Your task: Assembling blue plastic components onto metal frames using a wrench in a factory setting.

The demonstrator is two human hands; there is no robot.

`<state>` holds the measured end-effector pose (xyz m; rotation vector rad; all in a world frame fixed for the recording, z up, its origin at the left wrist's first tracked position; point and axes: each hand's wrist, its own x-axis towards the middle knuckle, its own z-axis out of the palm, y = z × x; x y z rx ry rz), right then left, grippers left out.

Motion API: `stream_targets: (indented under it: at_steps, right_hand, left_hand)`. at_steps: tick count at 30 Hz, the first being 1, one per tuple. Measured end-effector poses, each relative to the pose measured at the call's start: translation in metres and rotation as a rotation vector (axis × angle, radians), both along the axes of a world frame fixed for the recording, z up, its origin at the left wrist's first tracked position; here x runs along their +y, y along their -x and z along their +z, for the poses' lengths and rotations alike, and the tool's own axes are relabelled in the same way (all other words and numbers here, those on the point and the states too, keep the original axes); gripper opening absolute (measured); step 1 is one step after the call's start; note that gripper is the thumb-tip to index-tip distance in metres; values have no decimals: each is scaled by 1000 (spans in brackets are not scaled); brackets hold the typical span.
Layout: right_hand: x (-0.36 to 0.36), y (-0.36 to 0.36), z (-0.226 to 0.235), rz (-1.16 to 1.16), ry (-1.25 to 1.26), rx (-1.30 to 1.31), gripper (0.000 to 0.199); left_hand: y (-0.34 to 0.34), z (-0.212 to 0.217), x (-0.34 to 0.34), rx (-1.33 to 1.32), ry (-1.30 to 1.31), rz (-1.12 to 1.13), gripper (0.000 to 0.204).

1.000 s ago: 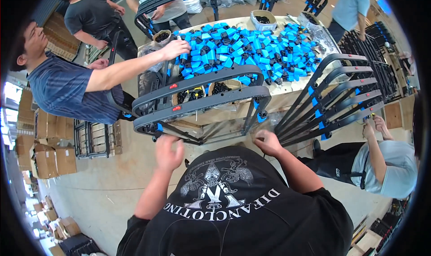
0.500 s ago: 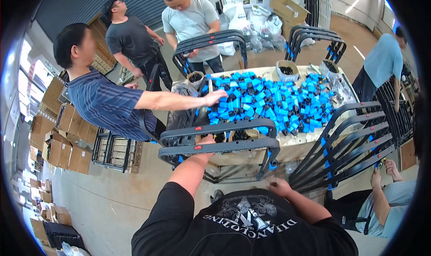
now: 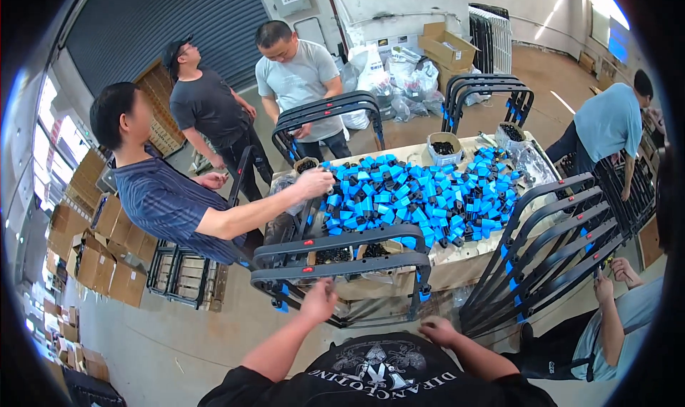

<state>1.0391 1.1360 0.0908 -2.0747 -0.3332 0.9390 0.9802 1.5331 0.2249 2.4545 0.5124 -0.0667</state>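
Head view: left hand raised at black frame (right hand low).

A workshop floor for assembly work.
Roller shutter door, stacked cardboard boxes, black metal frames, a table heaped with blue plastic parts.

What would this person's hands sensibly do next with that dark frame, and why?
Probably close the left hand on the dark frame: it sits at the lower bar, while the right hand hangs below, touching nothing, so the frame looks unsteadied.
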Motion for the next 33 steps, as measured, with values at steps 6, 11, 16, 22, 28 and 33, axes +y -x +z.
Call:
stream_targets:
  at_steps: [6,11,16,22,28,33]
  right_hand:
    - [192,-10,62,-280,-696,620,35]
    - [257,13,70,-340,-650,309,30]
    - [290,53,81,-90,-330,-152,33]
    - [342,91,106,228,-193,-378,31]
    - [350,113,110,243,-112,-442,31]
    - [345,127,110,184,-290,-359,31]
  left_hand:
    - [18,-9,-48,-247,440,-320,38]
    - [41,0,-6,-208,503,-245,47]
    - [94,-22,76,-194,311,-185,50]
    - [117,-27,128,-349,744,-134,39]
    - [132,-24,151,-302,815,-164,34]
    - [151,-32,157,-510,939,-45,28]
